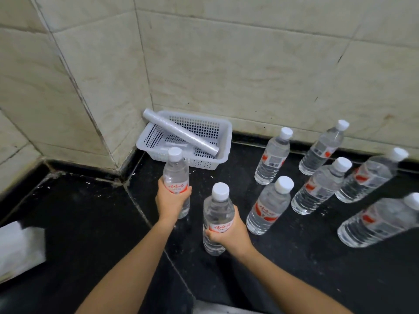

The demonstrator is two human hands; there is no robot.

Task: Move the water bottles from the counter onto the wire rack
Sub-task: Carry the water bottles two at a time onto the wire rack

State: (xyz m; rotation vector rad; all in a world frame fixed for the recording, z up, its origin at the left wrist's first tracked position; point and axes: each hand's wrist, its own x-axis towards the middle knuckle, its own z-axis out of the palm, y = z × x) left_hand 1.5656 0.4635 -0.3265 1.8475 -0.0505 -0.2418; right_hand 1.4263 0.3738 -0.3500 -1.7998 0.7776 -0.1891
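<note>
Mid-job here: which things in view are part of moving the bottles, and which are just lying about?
Job: far bottle gripped by left hand; near bottle gripped by right hand; six standing bottles on the counter. Rack not in view.
Lying about: white basket in the corner; roll lying across it; white object at lower left.
</note>
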